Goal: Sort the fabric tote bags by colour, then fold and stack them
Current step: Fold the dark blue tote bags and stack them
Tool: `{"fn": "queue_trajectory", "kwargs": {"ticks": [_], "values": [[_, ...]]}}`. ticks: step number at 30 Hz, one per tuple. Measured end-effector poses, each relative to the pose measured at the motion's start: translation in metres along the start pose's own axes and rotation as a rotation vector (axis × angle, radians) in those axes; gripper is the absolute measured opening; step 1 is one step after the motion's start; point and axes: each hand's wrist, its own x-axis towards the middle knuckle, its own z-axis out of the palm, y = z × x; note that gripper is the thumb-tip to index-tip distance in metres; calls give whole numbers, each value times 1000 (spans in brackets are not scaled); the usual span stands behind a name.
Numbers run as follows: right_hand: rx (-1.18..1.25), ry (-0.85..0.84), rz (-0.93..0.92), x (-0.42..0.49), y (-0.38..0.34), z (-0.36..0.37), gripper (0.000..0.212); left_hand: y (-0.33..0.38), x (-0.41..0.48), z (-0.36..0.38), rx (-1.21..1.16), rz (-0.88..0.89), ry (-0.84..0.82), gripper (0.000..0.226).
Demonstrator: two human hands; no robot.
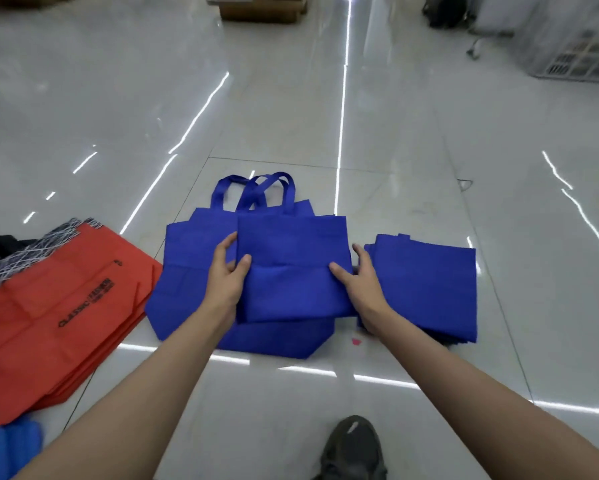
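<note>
Blue tote bag held by both side edges, mid-fold.

My left hand [227, 271] and right hand [357, 282] pinch the folded blue bag [291, 268] at its 9 and 3 o'clock edges, thumbs on top. It sits over the flat blue bags [187, 258], possibly lifted slightly, though I can't be sure. The cloth looks light and limp, so gripping near the crease should hold the fold. The folded stack [426, 285] lies on the floor at 3 o'clock, just beside my right hand.

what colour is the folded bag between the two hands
The folded bag is solid royal blue, clearest in the head view.
</note>
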Motion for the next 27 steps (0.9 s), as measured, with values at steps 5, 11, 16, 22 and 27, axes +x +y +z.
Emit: {"fn": "queue_trajectory", "kwargs": {"ticks": [5,11,16,22,27], "values": [[-97,217,-201,-13,-16,-69,59,10,-12,83,75,29,-42,52],[-254,460,-208,-18,12,-143,60,-9,-26,172,319,106,-246,59],[-989,689,-219,-1,47,-174,60,-53,-17,216,659,159,-390,51],[-1251,154,-154,27,100,-166,67,-97,0,212,1387,287,-475,66],[-1264,175,-92,36,123,-158,68,-125,14,204,1526,234,-544,68]]}}
